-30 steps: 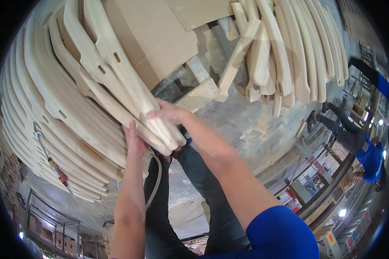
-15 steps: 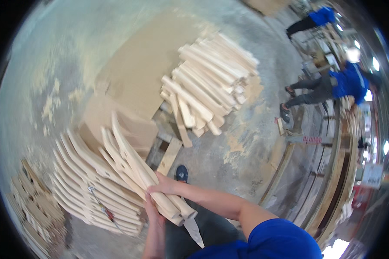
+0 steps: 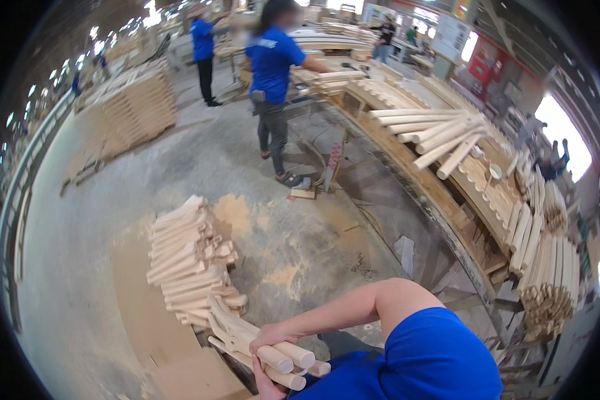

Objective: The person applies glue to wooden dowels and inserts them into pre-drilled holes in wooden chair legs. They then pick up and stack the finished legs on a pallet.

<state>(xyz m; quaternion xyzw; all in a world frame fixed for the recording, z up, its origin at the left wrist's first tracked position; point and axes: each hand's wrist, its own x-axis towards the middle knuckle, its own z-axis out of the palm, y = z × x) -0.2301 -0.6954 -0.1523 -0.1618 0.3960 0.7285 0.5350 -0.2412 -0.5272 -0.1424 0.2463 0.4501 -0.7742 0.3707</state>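
Low in the head view, a bundle of several pale, curved wooden posts (image 3: 273, 357) with round ends is in both my hands. My right hand (image 3: 268, 335) is closed over the upper side of the bundle. From below and to its left, my left hand (image 3: 267, 385) grips the same posts, its lower part cut off by the picture edge. The bundle's round ends point toward me, and its far ends reach toward a floor pile of similar wooden posts (image 3: 188, 257) ahead on the left.
Brown sheeting (image 3: 130, 287) lies beside the pile. To the right runs a long workbench (image 3: 407, 157) bearing loose round posts (image 3: 440, 137), with more stacked posts (image 3: 547, 267) at its near end. One co-worker (image 3: 273, 73) stands at the bench, another (image 3: 204, 50) behind. A slatted wood stack (image 3: 130, 107) stands far left.
My view has swung up and to the right, bringing the workbench and co-workers into fuller view. Both hands still hold the bundle; the row of curved posts at left has left the view.
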